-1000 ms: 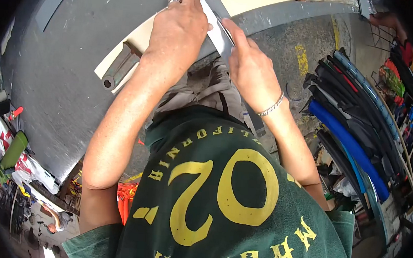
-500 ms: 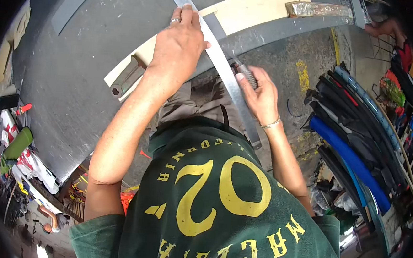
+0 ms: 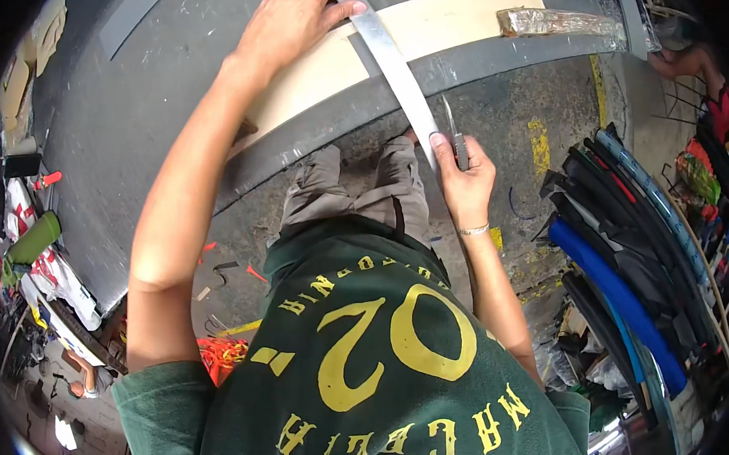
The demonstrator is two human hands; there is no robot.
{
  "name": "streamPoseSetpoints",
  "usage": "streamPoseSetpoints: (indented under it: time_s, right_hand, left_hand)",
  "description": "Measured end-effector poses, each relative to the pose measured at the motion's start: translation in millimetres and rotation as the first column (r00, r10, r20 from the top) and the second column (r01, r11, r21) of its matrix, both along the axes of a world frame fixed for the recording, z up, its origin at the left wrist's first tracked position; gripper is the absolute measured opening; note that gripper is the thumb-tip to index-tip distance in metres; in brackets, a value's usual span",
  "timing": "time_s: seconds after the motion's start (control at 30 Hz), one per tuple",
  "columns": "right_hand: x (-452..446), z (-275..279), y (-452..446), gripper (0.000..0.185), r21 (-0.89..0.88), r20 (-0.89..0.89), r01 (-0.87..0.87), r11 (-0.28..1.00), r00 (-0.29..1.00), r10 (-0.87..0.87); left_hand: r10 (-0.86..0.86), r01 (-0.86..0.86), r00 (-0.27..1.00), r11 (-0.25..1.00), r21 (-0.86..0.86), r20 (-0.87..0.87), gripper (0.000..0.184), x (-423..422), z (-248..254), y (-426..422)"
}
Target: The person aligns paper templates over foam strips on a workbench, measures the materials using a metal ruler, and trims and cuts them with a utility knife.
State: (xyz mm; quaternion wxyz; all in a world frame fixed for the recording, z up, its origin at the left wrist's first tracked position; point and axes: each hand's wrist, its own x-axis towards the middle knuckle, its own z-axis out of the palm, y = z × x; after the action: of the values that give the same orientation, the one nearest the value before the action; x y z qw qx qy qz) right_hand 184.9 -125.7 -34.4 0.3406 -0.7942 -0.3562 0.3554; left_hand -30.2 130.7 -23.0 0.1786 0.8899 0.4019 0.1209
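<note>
My left hand [image 3: 290, 19] lies over the upper part of a long metal straightedge [image 3: 397, 69], thumb and index finger stretched across it, the other fingers partly cut off by the frame's top. Below, the straightedge reaches past the table's near edge to my right hand [image 3: 467, 182]. That hand is closed around a knife [image 3: 461, 150] with a grey handle and a slender pointed blade facing up; its thumb rests by the straightedge's lower end. Under the straightedge lies a cream-coloured sheet [image 3: 455, 18] on the dark table [image 3: 150, 145]. My left forearm mostly hides a dark tool.
A clear-wrapped block [image 3: 556, 23] lies on the sheet's right part. Dark rolls and a blue roll [image 3: 614, 283] stand at right. Orange scraps [image 3: 220, 357] lie on the floor at left. Other people's arms show at the right edge and lower left.
My left hand has slid up and left, its fingers spreading. The straightedge has shifted up, its lower end now at my right hand. The knife has turned more upright, and the dark tool is now mostly covered.
</note>
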Motion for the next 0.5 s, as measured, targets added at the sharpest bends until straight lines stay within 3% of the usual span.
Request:
streamPoseSetpoints:
  time_s: [0.2,0.43,0.5]
  right_hand:
    - [7,-14,10,0.033,-0.057,0.038,-0.033,0.998,0.999,0.035]
    - [6,-6,55,0.036,-0.056,0.019,-0.106,0.993,0.994,0.107]
    - [6,-13,63,0.035,-0.038,-0.091,-0.083,0.996,0.993,0.079]
  left_hand:
    - [-0.094,0.093,0.995,0.992,0.091,0.015,0.063,-6,-22,20]
    - [0.021,-0.022,1.000,0.996,0.090,0.017,0.061,-1,-29,19]
    - [0.055,-0.056,0.998,0.996,0.073,0.017,0.061,2,-26,17]
